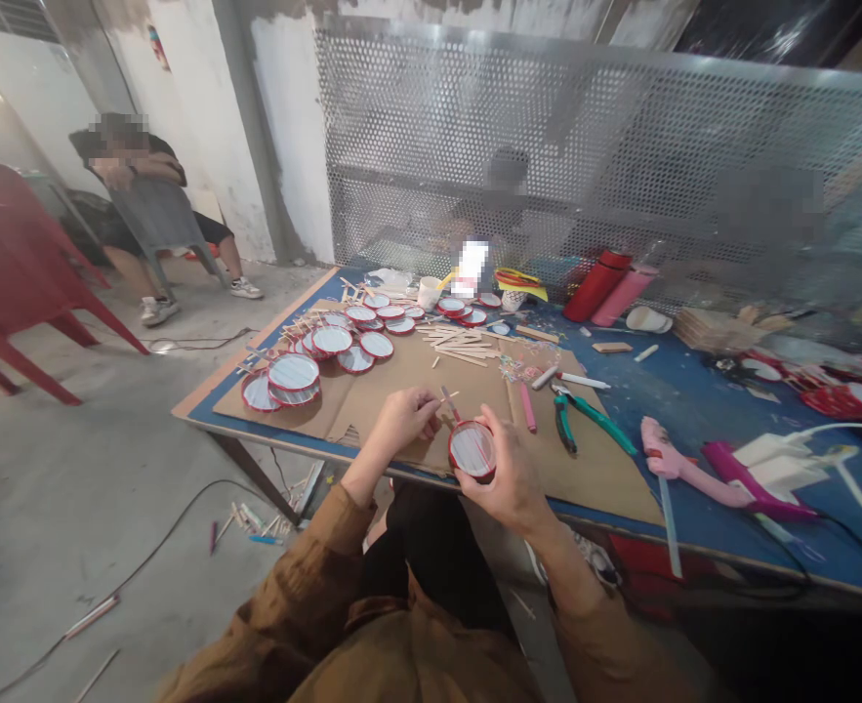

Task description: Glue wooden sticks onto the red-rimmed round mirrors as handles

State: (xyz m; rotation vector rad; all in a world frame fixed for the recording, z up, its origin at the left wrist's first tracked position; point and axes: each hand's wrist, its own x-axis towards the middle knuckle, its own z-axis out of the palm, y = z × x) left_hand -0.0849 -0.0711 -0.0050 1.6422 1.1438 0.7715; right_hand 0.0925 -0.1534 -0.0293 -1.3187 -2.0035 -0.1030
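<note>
My right hand (508,478) grips a small red-rimmed rattle drum (472,450) by its edge, thumb below and fingers at the right side. The drum has a pale, striped-looking round face, and a short stick (449,402) juts from its top left. Beside that stick, my left hand (410,418) is closed with its fingertips pinched together; whatever is between them is too small to make out. Under both hands lies a cardboard sheet (548,474) at the table's front edge. To the left, several similar drums (294,371) are piled, some overlapping.
Loose wooden sticks (464,344) lie behind my hands. On the right are green-handled pliers (592,420), a pink glue gun (694,469), a power strip (757,478) and cables. Red and pink bottles (597,285) lean against the perforated metal screen (431,127). A person (144,186) sits at left.
</note>
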